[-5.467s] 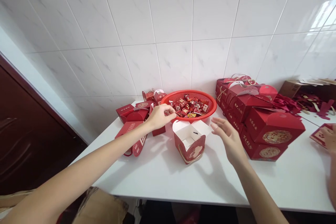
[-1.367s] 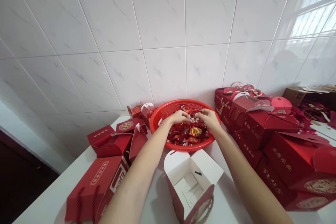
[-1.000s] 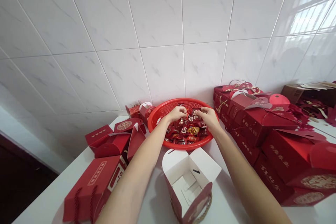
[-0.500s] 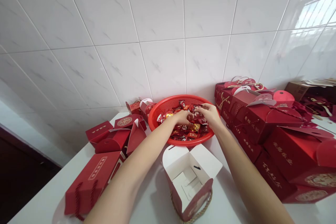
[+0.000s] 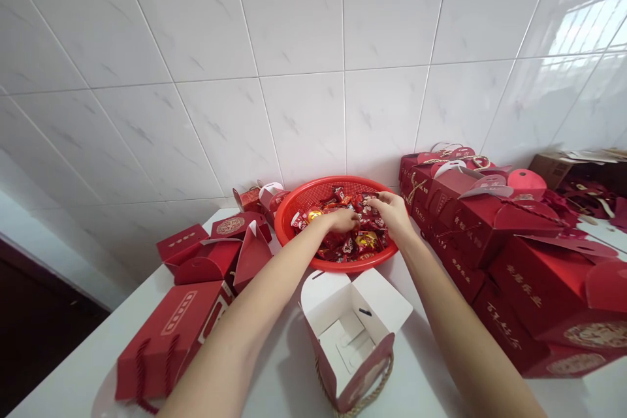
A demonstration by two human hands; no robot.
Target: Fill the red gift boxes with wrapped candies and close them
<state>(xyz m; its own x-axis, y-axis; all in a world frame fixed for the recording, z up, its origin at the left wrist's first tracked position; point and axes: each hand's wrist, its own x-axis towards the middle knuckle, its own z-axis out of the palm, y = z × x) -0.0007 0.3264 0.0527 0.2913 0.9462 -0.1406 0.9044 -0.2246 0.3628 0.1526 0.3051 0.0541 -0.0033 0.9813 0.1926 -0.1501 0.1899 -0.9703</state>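
Red plastic basket (image 5: 304, 199) holding wrapped candies (image 5: 355, 243), among which left hand (image 5: 343, 219) and right hand (image 5: 392, 212) rest with fingers curled, their grasp hidden; open empty gift box (image 5: 353, 339) stands nearer than both hands.

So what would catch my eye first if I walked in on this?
Probably the round red plastic basket of wrapped sweets against the white tiled wall, with the left hand and right hand both in it. In front stands an open red paper gift box, empty and white inside; stacked closed red boxes crowd the right.
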